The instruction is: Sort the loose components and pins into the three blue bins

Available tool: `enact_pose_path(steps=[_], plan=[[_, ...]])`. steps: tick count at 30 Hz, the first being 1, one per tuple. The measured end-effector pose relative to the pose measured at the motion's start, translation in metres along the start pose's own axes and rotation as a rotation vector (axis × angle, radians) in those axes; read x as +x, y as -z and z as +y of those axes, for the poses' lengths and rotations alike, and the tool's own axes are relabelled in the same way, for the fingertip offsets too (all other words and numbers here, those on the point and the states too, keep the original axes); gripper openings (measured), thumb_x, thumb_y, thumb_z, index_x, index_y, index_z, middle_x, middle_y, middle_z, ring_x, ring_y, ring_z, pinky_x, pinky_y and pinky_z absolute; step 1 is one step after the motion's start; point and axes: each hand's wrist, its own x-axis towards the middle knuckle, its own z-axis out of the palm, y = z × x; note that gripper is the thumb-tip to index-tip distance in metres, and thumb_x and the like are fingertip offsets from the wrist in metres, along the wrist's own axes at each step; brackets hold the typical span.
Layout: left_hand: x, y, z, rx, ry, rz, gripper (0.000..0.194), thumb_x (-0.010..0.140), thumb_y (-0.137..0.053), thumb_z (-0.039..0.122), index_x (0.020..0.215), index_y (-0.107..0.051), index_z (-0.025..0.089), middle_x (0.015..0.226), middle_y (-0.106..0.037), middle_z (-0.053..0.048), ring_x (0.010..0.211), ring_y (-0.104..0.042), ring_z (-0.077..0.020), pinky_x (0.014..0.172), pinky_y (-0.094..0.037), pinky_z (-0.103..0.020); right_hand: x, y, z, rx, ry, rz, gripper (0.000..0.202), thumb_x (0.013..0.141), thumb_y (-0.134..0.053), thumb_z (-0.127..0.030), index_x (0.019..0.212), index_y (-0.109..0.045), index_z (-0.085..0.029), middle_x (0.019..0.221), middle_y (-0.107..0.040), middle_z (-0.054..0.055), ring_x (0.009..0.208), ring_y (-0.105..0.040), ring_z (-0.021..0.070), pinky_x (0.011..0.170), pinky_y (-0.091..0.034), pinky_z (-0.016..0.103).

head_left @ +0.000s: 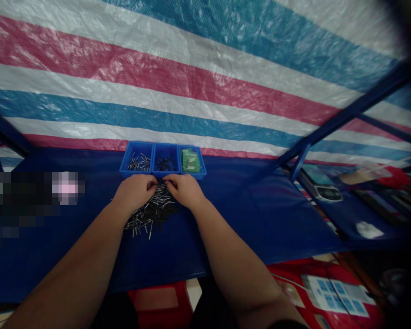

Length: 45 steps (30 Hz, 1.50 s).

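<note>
A heap of small silver rods and black pieces (150, 219), perhaps screws, lies on the blue table (246, 214). At the heap's far left side, my left hand (139, 189) has its fingertips pinched together, with a dark bit showing at them. My right hand (184, 188) is also pinched, over the far right side of the heap. What either hand holds is too small to name. Just beyond the hands stand three joined blue bins. Silver rods fill part of the left bin (122, 167), black pieces lie in the middle bin (166, 145), and green-and-white pieces sit in the right bin (202, 164).
A striped plastic sheet (192, 82) hangs behind the table. Blue metal frame bars (342, 114) slope along the right side. Beyond them, a scale (324, 192) and a crumpled white item (369, 229) rest on another surface. A blurred-out patch covers the left edge.
</note>
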Motion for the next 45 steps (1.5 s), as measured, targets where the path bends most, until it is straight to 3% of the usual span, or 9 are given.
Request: enact_pose_path(steps=[7, 19, 29, 39, 45], plan=[[0.002, -0.004, -0.005, -0.035, -0.026, 0.006, 0.023, 0.086, -0.056, 0.032, 0.097, -0.075, 0.026, 0.083, -0.073, -0.002, 0.074, -0.065, -0.0212, 0.062, -0.037, -0.031, 0.007, -0.009, -0.019, -0.201, -0.084, -0.111, 0.029, 0.099, -0.051, -0.036, 0.115, -0.074, -0.032, 0.103, -0.077, 0.004, 0.092, -0.071, 0.0221, 0.08, -0.052, 0.032], [0.0, -0.001, -0.002, -0.058, 0.022, 0.002, 0.017, 0.083, -0.059, 0.033, 0.09, -0.073, 0.027, 0.08, -0.072, 0.0, 0.072, -0.064, -0.0197, 0.058, -0.034, -0.03, 0.007, -0.009, -0.018, -0.232, -0.164, -0.13, 0.024, 0.091, -0.056, -0.028, 0.11, -0.072, -0.026, 0.102, -0.076, 0.006, 0.092, -0.07, 0.0218, 0.078, -0.051, 0.03], [-0.001, -0.001, 0.001, -0.034, 0.029, -0.019, 0.021, 0.085, -0.058, 0.034, 0.096, -0.074, 0.025, 0.084, -0.074, -0.002, 0.075, -0.066, -0.0199, 0.059, -0.036, -0.03, 0.003, -0.007, -0.015, -0.236, -0.214, -0.136, 0.021, 0.092, -0.057, -0.034, 0.103, -0.074, -0.026, 0.098, -0.076, 0.007, 0.09, -0.071, 0.0247, 0.077, -0.053, 0.034], [0.0, -0.002, 0.001, 0.007, 0.009, -0.02, 0.021, 0.086, -0.056, 0.032, 0.094, -0.073, 0.024, 0.087, -0.074, -0.004, 0.075, -0.066, -0.0212, 0.06, -0.04, -0.029, 0.003, -0.006, -0.017, -0.275, -0.135, -0.18, 0.026, 0.097, -0.05, -0.031, 0.108, -0.071, -0.021, 0.1, -0.076, 0.012, 0.091, -0.072, 0.0265, 0.08, -0.053, 0.036], [0.0, 0.0, -0.001, -0.028, -0.018, -0.016, 0.018, 0.087, -0.055, 0.031, 0.088, -0.071, 0.023, 0.082, -0.072, -0.004, 0.073, -0.064, -0.0208, 0.062, -0.04, -0.03, -0.001, 0.004, -0.013, -0.214, -0.08, -0.146, 0.023, 0.099, -0.048, -0.029, 0.107, -0.068, -0.02, 0.097, -0.075, 0.01, 0.087, -0.069, 0.0228, 0.074, -0.047, 0.031]])
